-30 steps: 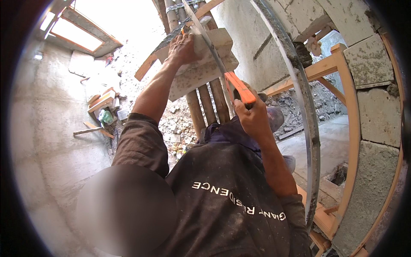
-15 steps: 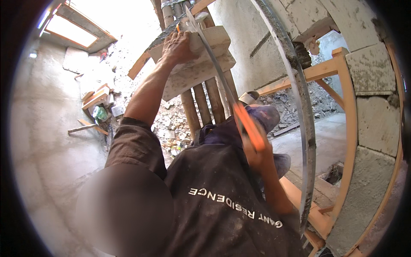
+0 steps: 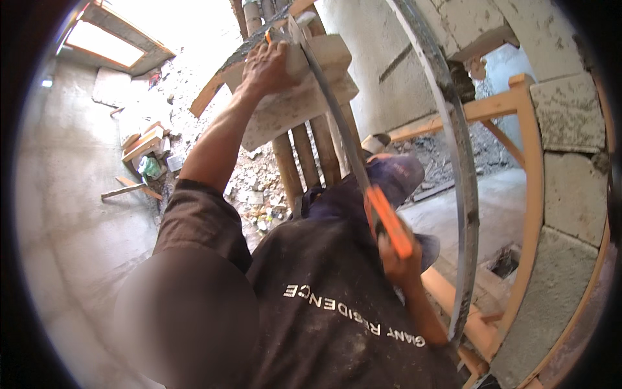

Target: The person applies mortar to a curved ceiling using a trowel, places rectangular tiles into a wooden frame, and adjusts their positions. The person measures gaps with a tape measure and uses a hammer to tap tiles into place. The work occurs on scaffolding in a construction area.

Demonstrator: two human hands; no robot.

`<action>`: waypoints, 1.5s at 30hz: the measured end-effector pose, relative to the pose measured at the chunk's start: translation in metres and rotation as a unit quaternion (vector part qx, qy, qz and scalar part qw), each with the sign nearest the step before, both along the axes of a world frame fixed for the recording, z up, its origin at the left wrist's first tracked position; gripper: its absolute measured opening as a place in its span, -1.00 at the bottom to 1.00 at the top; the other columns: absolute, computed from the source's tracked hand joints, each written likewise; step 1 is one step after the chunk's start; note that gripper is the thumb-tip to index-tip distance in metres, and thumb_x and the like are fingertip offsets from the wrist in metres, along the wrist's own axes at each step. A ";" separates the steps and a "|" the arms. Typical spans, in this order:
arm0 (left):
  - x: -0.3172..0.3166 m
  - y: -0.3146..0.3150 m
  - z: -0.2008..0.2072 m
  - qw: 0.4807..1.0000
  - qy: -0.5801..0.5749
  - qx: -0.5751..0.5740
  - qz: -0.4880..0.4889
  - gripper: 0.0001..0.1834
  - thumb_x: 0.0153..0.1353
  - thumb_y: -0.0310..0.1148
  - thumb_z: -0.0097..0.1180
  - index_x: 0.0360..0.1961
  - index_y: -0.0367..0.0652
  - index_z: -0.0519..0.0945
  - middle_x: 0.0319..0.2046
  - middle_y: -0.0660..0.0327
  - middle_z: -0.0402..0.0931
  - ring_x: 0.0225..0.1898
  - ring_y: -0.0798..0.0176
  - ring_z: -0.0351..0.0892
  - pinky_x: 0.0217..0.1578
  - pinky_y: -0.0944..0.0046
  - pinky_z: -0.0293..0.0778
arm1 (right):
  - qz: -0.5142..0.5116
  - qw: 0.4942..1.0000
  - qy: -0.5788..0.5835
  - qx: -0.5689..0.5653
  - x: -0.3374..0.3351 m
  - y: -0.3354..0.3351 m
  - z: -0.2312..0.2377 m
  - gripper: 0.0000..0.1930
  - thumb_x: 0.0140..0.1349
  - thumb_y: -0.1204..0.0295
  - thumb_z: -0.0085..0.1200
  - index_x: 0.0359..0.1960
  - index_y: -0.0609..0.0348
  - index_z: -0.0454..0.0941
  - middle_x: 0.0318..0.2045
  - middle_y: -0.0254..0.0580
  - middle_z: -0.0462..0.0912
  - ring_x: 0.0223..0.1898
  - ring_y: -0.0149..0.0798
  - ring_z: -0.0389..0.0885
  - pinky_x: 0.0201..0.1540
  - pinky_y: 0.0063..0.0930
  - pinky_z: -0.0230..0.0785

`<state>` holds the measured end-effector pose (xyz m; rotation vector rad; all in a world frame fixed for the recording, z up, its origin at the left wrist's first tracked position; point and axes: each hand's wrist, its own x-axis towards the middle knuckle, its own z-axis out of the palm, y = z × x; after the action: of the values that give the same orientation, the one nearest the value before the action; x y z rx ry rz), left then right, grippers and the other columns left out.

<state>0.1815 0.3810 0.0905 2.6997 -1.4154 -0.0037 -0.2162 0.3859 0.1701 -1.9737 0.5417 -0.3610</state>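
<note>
A pale, light concrete block (image 3: 329,55) lies across wooden poles at the upper middle, with another slab of the same kind (image 3: 285,117) just under and nearer to me. Flat on the block's left part rests my left hand (image 3: 267,68), fingers stretched out and slightly spread. A small orange thing (image 3: 268,37) shows at its fingertips; its kind I cannot make out. My right hand (image 3: 398,259) is closed round the orange handle (image 3: 389,220) of a handsaw. The long saw blade (image 3: 334,110) slants up and left, its far part against the block beside my left hand.
Bamboo-like poles (image 3: 304,155) run beneath the blocks. A long curved-looking metal bar (image 3: 463,181) and a timber frame (image 3: 532,194) stand close on my right, before a block wall (image 3: 570,194). Rubble (image 3: 253,194) and wood scraps (image 3: 144,144) lie on the ground leftward.
My right hand has drawn the saw back toward me, down and slightly right. My left hand stays on the block.
</note>
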 end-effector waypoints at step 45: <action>-0.001 -0.004 -0.003 1.000 0.020 0.009 0.004 -0.05 -0.22 0.12 0.30 0.14 -0.22 0.29 0.16 -0.04 0.28 0.22 0.05 0.21 0.17 0.05 0.14 | -0.064 0.996 -0.055 -0.009 0.019 -0.013 -0.061 -0.58 0.12 0.51 -0.04 0.06 0.32 0.33 -0.14 0.22 0.53 -0.07 0.13 0.52 -0.08 -0.22 0.39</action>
<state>0.1801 0.3773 0.0872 2.7051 -1.3996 -0.0689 -0.1974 0.3727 0.1094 -1.9275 0.5971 -0.5527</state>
